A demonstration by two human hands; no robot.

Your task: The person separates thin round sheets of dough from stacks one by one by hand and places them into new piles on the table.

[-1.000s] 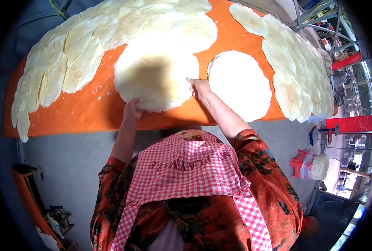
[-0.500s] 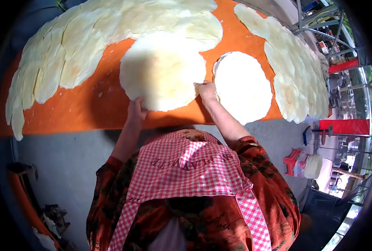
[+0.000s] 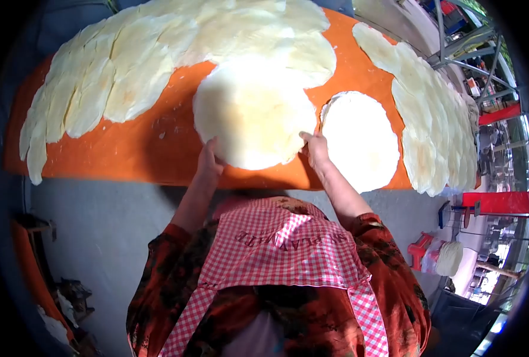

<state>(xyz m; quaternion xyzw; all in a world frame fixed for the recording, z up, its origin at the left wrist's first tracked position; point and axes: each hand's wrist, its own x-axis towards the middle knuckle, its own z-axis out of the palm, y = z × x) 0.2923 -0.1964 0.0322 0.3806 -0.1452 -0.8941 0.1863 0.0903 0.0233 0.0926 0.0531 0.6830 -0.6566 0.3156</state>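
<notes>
A large round sheet of thin flatbread [image 3: 258, 122] lies on the orange cloth of the table, right in front of me. My left hand [image 3: 211, 159] grips its near-left edge, thumb on top. At the right edge, my right hand [image 3: 316, 149] pinches the rim between thumb and fingers. The undersides of both hands' grips are hidden. Just right of my right hand sits a second pile of pale round flatbreads [image 3: 364, 143], brightly lit, with several edges showing along its left side.
Overlapping flatbreads [image 3: 151, 53] cover the far and left parts of the orange table [image 3: 127, 149]. Another overlapping row [image 3: 434, 125] runs along the right end. A red stool [image 3: 419, 251] stands on the grey floor to the right. Metal poles [image 3: 463, 50] rise beyond the table.
The whole view has shifted, so the table and hands appear farther right and lower. Both hands keep their hold on the flatbread's edges, with little movement against the table.
</notes>
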